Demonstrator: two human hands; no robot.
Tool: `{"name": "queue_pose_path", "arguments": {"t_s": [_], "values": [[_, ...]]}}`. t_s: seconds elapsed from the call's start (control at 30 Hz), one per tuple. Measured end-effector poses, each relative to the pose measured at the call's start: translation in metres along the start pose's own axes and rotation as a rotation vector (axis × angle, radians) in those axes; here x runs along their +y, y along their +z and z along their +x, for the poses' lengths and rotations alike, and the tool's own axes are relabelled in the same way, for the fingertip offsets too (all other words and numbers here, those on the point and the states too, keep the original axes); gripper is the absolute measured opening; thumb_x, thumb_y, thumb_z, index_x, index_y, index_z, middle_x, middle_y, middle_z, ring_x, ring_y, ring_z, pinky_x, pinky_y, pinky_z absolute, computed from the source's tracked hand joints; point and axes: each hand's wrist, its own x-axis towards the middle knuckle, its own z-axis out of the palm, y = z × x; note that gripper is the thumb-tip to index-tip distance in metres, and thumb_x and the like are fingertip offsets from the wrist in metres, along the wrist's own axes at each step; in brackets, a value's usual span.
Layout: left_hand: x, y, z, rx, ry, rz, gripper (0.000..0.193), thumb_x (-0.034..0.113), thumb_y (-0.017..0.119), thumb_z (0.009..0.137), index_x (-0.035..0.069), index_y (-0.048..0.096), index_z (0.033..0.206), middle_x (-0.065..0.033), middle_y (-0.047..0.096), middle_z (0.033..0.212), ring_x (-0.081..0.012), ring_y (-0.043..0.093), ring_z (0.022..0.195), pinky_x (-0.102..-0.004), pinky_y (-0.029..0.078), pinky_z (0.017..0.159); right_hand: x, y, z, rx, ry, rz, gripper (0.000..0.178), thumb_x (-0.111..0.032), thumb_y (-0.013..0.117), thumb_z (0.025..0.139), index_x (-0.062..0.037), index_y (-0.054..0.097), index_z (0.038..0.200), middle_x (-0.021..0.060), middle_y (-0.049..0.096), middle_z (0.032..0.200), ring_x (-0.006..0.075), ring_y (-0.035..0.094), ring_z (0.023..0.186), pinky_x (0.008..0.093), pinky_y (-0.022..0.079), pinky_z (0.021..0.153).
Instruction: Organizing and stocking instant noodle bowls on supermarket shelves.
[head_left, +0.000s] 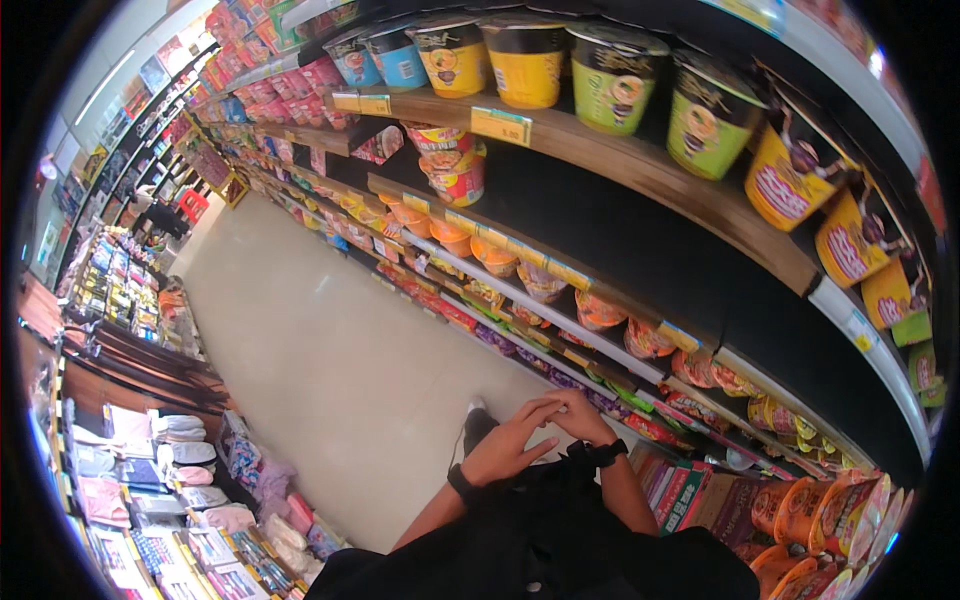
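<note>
In front of my body my two hands meet above the floor of a shop aisle. My left hand (508, 443) is open, its thumb held apart and its fingers reaching across to my right hand (583, 417). The right one looks loosely bent, with its fingers touching the left fingertips. No object shows in either hand. Dark bands (606, 454) circle both wrists. Closest to my hands is the lower part of a shelf rack, where packaged snacks (655, 430) lie in rows.
Cup noodles (527, 62) line the upper wooden shelf (640, 140) on the right. Orange bowls (494, 254) fill a lower shelf. Stacked noodle tubs (800, 512) and cartons (690, 497) stand at the lower right. Folded socks (183, 452) lie left. A red stool (193, 206) stands far along the aisle.
</note>
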Motion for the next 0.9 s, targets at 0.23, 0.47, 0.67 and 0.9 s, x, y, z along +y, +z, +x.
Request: {"name": "queue_pose_path", "arguments": {"t_s": [0.23,0.47,0.67,0.9], "values": [[-0.038,-0.107,0.064,0.081,0.199,-0.126,0.038,0.012,0.061,0.094,0.005,0.056,0.131,-0.0154,0.061,0.125,-0.0279,0.063,0.102,-0.0372,0.05,0.091,-0.026,-0.01,0.102,0.195,-0.119,-0.083,0.018,-0.005,0.068,0.089,-0.0003,0.054,0.08,0.0019,0.052,0.074,0.0078,0.048,0.073,0.0268,0.041,0.067],[-0.072,-0.235,0.112,0.5,0.163,-0.177,0.027,0.004,0.067,0.088,0.003,0.064,0.115,-0.0116,0.064,0.111,-0.0222,0.063,0.1,-0.0336,0.049,0.088,-0.114,-0.002,0.207,0.461,-0.148,-0.104,0.013,-0.008,0.067,0.093,0.0003,0.058,0.087,0.0023,0.059,0.092,0.0075,0.058,0.084,0.0245,0.047,0.073],[-0.102,-0.311,0.174,0.863,0.275,-0.01,0.057,0.011,0.076,0.083,0.005,0.05,0.134,-0.0124,0.051,0.136,-0.0247,0.051,0.123,-0.0369,0.044,0.098,-0.153,-0.001,0.277,0.597,-0.21,-0.146,0.052,-0.01,0.069,0.093,-0.0045,0.042,0.137,0.0065,0.055,0.109,0.0112,0.06,0.09,0.0265,0.049,0.079],[-0.12,-0.341,0.24,0.668,0.374,-0.082,0.103,0.028,0.088,0.071,-0.001,0.03,0.151,-0.0226,0.041,0.146,-0.0298,0.041,0.135,-0.0417,0.032,0.113,-0.162,0.007,0.328,0.628,-0.236,-0.067,0.088,-0.009,0.07,0.092,-0.004,0.01,0.156,0.0079,0.06,0.097,0.0131,0.06,0.094,0.0267,0.049,0.082]]}}
